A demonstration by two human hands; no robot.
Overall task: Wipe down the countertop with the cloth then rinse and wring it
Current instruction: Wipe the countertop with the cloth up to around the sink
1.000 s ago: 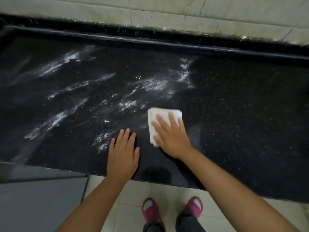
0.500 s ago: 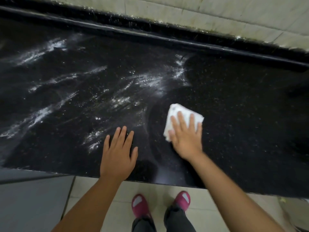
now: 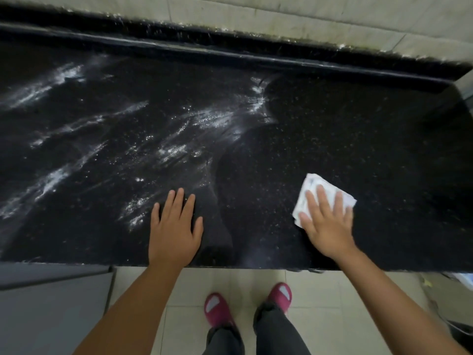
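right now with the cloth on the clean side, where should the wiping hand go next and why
Probably sweep the right hand, pressed flat on the white cloth, back left across the countertop into the white powder streaks. The cloth sits on dark, already clean-looking stone, while the streaks cover the left and middle. The left hand rests flat near the front edge, bracing.

Home kitchen, speckled black stone countertop [image 3: 332, 129] running along a pale tiled far wall [image 3: 320, 14], beige tiled floor [image 3: 245, 285] showing near
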